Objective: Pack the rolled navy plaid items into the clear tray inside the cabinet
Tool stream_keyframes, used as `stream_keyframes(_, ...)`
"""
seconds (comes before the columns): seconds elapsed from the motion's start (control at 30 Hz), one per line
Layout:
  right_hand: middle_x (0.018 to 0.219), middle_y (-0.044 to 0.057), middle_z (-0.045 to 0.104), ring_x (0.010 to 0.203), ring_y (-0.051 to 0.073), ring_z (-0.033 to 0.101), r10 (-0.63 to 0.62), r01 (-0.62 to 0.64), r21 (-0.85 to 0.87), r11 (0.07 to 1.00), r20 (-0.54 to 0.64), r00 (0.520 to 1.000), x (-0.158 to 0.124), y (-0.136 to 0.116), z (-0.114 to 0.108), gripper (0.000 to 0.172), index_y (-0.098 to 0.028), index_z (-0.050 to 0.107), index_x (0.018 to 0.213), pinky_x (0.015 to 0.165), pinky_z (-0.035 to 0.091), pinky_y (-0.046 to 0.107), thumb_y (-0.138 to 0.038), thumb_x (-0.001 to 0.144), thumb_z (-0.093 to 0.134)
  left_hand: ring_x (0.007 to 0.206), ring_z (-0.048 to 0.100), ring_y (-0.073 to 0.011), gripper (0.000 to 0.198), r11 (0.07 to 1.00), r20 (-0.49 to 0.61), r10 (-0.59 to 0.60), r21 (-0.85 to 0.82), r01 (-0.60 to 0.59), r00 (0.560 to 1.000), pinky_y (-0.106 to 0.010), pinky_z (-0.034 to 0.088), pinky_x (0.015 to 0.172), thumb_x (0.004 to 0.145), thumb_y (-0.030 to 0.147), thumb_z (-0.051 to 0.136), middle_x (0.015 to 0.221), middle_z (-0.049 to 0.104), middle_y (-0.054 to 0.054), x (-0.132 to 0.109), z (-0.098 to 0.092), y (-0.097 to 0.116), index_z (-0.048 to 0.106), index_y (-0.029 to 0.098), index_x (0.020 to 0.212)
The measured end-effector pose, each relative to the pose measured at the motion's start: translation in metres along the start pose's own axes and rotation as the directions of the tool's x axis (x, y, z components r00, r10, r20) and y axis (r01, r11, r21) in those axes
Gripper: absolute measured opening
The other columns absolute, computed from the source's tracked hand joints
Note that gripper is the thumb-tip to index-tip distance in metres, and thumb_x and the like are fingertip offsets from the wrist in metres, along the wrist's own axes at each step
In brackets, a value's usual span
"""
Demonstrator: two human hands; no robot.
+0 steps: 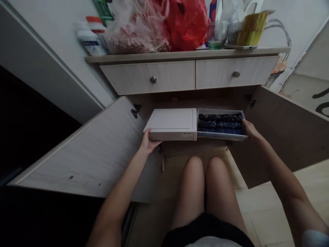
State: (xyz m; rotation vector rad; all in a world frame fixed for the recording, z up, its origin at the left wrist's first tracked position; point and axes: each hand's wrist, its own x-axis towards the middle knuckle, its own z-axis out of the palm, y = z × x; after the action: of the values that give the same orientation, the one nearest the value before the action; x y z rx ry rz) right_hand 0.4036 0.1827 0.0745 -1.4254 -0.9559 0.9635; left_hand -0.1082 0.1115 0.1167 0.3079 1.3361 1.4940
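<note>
A white storage box (172,119) with a small label on its front side is held level at the cabinet opening. My left hand (148,143) grips its left front corner, thumb at the upper edge and fingers underneath. From the box's right end extends a pale plastic drawer (221,135), open at the top. Inside it lie several dark folded checked garments (220,124) in rows. My right hand (250,129) is closed on the drawer's right end; part of its fingers is hidden by the wall.
Both cabinet doors, left (84,151) and right (285,133), stand swung outward beside my arms. Two closed drawers (169,77) are above. On the cabinet top (154,57) are a red plastic bag (186,25), a glass (217,34) and a white bottle (89,39). My knees are below.
</note>
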Motion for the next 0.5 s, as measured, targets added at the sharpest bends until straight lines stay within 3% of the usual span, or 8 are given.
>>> stream_keyframes(0.2,0.058,-0.001,0.059,0.055,0.016,0.057,0.031,-0.026,-0.063,0.998,0.085,0.996,0.005,-0.009,0.007,0.04,-0.02,0.068,0.088,0.051,0.049,0.027,-0.059,0.085,0.065,0.109,0.066,-0.0263,0.045,0.999,0.017,0.044,0.001,-0.044,0.999,-0.043,0.061,0.09,0.086,0.039,0.063,0.119,0.064,-0.009,-0.001,-0.004,-0.003,0.056,0.028,0.129)
stream_keyframes(0.33,0.069,0.003,0.068,0.063,0.02,0.065,0.115,-0.11,-0.042,0.993,0.145,0.983,0.002,-0.015,0.016,0.031,-0.021,0.068,0.094,0.059,0.056,0.031,-0.051,0.092,0.059,0.11,0.066,-0.0265,0.048,0.999,0.018,0.041,0.01,-0.041,0.999,-0.043,0.06,0.091,0.086,0.039,0.062,0.123,0.063,-0.009,-0.004,-0.003,-0.006,0.055,0.029,0.132)
stream_keyframes(0.5,0.077,0.007,0.073,0.073,0.024,0.07,0.134,-0.137,-0.003,0.991,0.23,0.964,-0.004,-0.021,0.039,0.034,-0.02,0.068,0.097,0.071,0.06,0.037,-0.052,0.095,0.055,0.113,0.065,-0.028,0.054,1.0,0.034,0.005,0.001,-0.005,0.999,-0.045,0.06,0.092,0.086,0.042,0.062,0.128,0.061,-0.011,-0.01,0.011,-0.018,0.051,0.03,0.138)
